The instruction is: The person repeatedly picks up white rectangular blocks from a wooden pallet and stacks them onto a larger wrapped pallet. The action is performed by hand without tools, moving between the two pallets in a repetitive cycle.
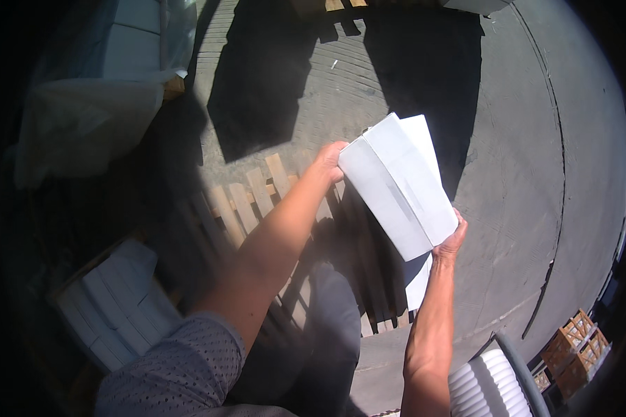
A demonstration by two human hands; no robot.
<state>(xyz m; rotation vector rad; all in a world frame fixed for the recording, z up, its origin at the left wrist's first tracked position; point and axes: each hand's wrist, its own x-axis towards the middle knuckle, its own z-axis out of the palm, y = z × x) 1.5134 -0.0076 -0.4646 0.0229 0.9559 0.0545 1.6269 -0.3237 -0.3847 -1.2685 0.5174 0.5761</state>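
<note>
A closed white cardboard box (389,191) is held tilted between my two hands in front of me. My left hand (332,161) grips its far left end, with the fingers partly hidden behind it. At the near right end, my right hand (452,238) is closed round the corner. Beneath the box, another white flat surface (424,142) shows past its right edge and again below its near end. I cannot tell whether that is a second box or a sheet. A slatted wooden pallet (261,191) lies on the ground under my arms.
White boxes (122,306) are stacked at the lower left. At the upper left stands a stack (133,42) with loose plastic film (94,121). A white ribbed object (490,386) beside a grey bar (523,379) is at the lower right, near wooden crates (576,351).
</note>
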